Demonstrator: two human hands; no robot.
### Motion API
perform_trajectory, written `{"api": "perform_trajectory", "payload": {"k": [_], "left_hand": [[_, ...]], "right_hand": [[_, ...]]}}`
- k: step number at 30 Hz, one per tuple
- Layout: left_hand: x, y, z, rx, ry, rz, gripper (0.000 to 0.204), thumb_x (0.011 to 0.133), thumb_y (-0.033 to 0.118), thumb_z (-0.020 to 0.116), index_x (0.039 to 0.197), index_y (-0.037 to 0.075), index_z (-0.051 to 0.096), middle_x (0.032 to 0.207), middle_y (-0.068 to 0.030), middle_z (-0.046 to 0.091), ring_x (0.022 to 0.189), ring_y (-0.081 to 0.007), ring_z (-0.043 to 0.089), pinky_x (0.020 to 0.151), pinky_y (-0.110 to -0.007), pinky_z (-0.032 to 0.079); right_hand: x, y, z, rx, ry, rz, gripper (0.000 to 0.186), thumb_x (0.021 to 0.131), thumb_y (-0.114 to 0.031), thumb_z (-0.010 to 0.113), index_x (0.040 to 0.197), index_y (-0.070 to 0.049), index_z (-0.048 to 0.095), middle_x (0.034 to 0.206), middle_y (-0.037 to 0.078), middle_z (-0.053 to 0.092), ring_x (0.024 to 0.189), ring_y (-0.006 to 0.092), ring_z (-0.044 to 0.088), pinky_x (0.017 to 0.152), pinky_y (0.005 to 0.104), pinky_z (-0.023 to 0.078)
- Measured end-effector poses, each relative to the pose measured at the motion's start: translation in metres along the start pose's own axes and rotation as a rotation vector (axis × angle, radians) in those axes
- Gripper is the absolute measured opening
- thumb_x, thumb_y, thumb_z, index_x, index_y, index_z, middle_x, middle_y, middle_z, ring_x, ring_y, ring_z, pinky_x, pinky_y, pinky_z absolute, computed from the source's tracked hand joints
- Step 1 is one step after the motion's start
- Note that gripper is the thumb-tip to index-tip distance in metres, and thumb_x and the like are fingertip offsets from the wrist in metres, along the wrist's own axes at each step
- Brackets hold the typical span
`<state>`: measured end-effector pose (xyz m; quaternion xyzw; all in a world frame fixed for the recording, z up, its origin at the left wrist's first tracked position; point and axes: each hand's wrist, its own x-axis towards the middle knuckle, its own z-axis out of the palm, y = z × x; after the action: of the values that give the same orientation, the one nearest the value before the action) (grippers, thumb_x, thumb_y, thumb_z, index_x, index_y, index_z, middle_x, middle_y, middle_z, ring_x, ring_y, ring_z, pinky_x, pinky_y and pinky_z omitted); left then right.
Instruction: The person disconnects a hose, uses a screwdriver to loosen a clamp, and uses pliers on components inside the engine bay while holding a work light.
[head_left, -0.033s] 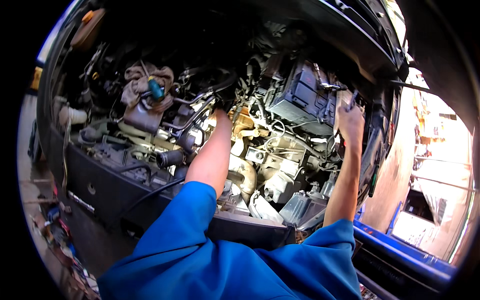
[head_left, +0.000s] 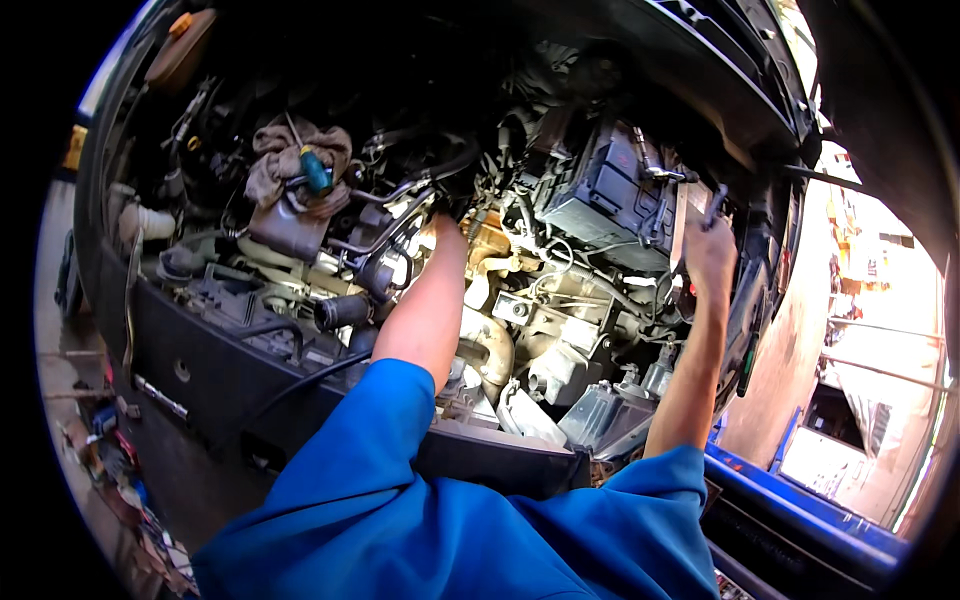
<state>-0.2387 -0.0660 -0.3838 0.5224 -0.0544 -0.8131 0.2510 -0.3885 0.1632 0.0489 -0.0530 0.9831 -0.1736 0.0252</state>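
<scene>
My left hand [head_left: 444,229] reaches among dark hoses and metal pipes [head_left: 408,185] near the engine's middle, its fingers hidden. My right hand [head_left: 709,243] is closed on a dark metal tool [head_left: 717,204] beside the battery [head_left: 610,185], near the right edge of the engine bay. Left of my left hand, a screwdriver with a teal handle [head_left: 317,172] lies on a crumpled rag [head_left: 270,170], over a metal housing [head_left: 285,232].
The dark front panel [head_left: 220,390] runs below my arms. A reservoir with an orange cap [head_left: 178,55] is at upper left, a pale tank [head_left: 550,370] between my forearms. A blue metal beam [head_left: 790,500] stands right. Assorted items [head_left: 105,460] lie at lower left.
My right hand has shifted slightly right and down with the tool. My left arm looks almost unmoved.
</scene>
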Motion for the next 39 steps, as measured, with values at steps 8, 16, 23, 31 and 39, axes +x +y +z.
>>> {"api": "perform_trajectory", "payload": {"k": [8, 16, 23, 31, 39], "left_hand": [[0.004, -0.006, -0.006, -0.039, 0.016, -0.003, 0.037, 0.090, 0.034, 0.056, 0.118, 0.011, 0.056, 0.110, -0.0075, 0.061, 0.094, -0.0209, 0.058, 0.070, -0.040, 0.051], [0.011, -0.007, -0.010, -0.022, -0.011, -0.007, 0.035, 0.090, 0.032, 0.056, 0.118, 0.011, 0.056, 0.110, -0.0081, 0.061, 0.095, -0.0214, 0.059, 0.069, -0.039, 0.052], [0.034, -0.011, -0.028, -0.032, -0.060, -0.033, 0.034, 0.090, 0.031, 0.056, 0.118, 0.011, 0.055, 0.111, -0.0086, 0.061, 0.095, -0.0218, 0.059, 0.069, -0.039, 0.053], [-0.076, 0.008, 0.012, 0.196, -0.004, 0.039, 0.033, 0.090, 0.021, 0.043, 0.118, 0.008, 0.054, 0.108, -0.0113, 0.061, 0.092, -0.0259, 0.060, 0.077, -0.041, 0.053], [-0.075, 0.026, -0.016, 0.245, -0.077, 0.209, 0.037, 0.095, 0.040, 0.049, 0.108, 0.006, 0.058, 0.087, -0.0127, 0.063, 0.075, -0.0262, 0.063, 0.054, -0.039, 0.052]], "right_hand": [[-0.141, 0.015, -0.031, 1.013, -0.876, -0.061, 0.055, 0.079, -0.007, 0.059, 0.131, 0.006, 0.049, 0.092, 0.007, 0.060, 0.076, 0.0134, 0.059, 0.070, 0.0310, 0.053], [-0.125, -0.038, 0.082, 0.661, -1.233, -0.196, 0.024, 0.077, -0.010, 0.055, 0.094, 0.005, 0.059, 0.076, 0.004, 0.056, 0.069, 0.0123, 0.050, 0.063, 0.0273, 0.043], [-0.089, -0.062, 0.170, 0.456, -1.336, -0.222, 0.026, 0.080, -0.004, 0.055, 0.104, 0.008, 0.057, 0.087, 0.013, 0.065, 0.075, 0.0190, 0.066, 0.068, 0.0308, 0.057], [-0.047, -0.077, 0.212, 0.007, -1.252, -0.419, 0.031, 0.072, -0.016, 0.059, 0.092, 0.008, 0.061, 0.077, 0.014, 0.063, 0.071, 0.0210, 0.058, 0.064, 0.0381, 0.047], [-0.045, -0.110, 0.238, -0.107, -1.288, -0.835, 0.026, 0.072, -0.016, 0.058, 0.075, 0.010, 0.061, 0.072, 0.012, 0.056, 0.063, 0.0201, 0.048, 0.060, 0.0411, 0.041]]}}
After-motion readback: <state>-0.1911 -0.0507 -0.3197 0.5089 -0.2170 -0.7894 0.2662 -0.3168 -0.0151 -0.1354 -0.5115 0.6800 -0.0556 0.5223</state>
